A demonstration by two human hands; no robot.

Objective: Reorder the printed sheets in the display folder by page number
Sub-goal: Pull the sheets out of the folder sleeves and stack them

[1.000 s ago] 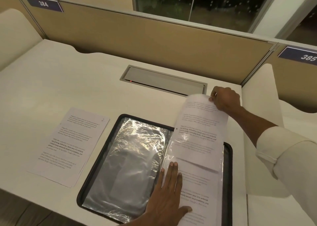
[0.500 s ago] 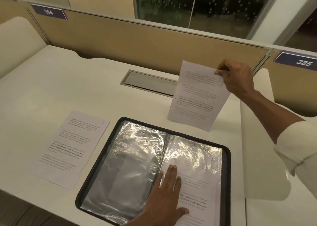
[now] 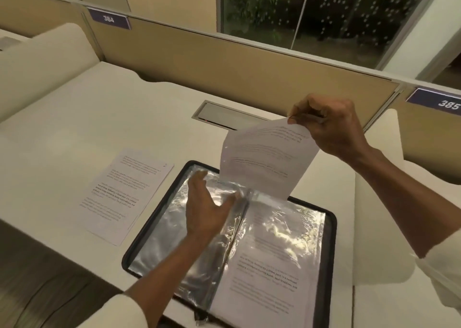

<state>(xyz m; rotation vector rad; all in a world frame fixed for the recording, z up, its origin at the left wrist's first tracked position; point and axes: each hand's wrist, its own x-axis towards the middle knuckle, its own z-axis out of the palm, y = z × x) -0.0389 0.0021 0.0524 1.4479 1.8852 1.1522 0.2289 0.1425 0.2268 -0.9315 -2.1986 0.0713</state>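
Observation:
A black display folder (image 3: 330,240) lies open on the white desk, its clear sleeves shining. The right-hand sleeve holds a printed sheet (image 3: 272,265); the left-hand sleeve (image 3: 162,238) looks empty. My right hand (image 3: 329,125) pinches the top corner of a loose printed sheet (image 3: 264,158) and holds it in the air above the folder's far edge. My left hand (image 3: 207,208) hovers over the folder's spine, fingers spread and relaxed, holding nothing. Another printed sheet (image 3: 124,193) lies flat on the desk left of the folder.
A grey cable hatch (image 3: 222,114) is set into the desk behind the folder. A tan partition (image 3: 224,61) closes off the back, with number plates 384 (image 3: 109,18) and 385 (image 3: 446,103). Cream side dividers stand at left and right.
My left hand has lifted off the right-hand page and moved up over the spine. My right hand has carried the loose sheet leftward and lower, toward the folder's middle.

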